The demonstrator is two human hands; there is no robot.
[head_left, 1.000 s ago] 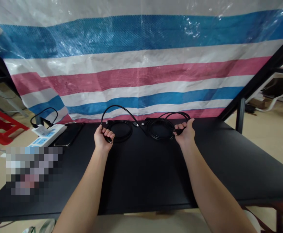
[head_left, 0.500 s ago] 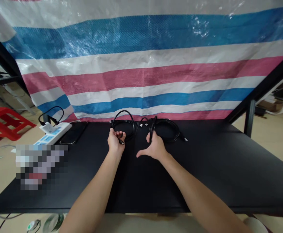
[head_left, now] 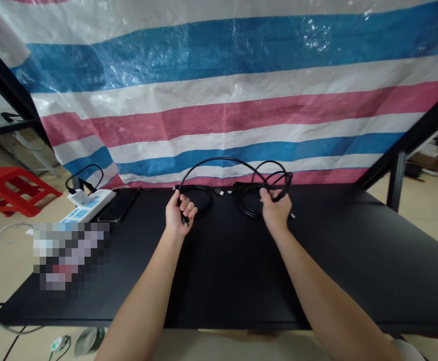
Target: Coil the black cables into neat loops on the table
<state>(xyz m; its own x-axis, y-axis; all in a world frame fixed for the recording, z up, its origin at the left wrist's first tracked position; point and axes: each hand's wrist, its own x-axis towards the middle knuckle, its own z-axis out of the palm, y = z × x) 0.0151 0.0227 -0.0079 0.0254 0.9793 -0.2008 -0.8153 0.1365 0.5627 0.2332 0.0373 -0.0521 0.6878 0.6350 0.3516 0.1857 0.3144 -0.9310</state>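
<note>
A black cable (head_left: 219, 159) arches through the air between my two hands. My left hand (head_left: 179, 213) is closed around one end of it, and a small plug (head_left: 185, 220) pokes out below the fingers. Gathered loops of the same cable are gripped in my right hand (head_left: 276, 208), fingers wrapped round them. Behind the left hand a coiled black cable (head_left: 208, 204) lies on the black table (head_left: 226, 271). Another coil (head_left: 243, 206) lies behind and left of the right hand, partly hidden by it. Light-coloured connector tips (head_left: 221, 193) show between the coils.
A white power strip (head_left: 94, 205) with a plugged-in adapter and a dark phone (head_left: 117, 206) lie at the table's left. A striped plastic sheet (head_left: 222, 115) hangs along the back edge. Beyond the left side stands a red stool (head_left: 19, 188).
My right hand has moved right and closed round the loops, which have fanned out. The cable between the hands has stretched into a wide arch. My left hand keeps its end.
</note>
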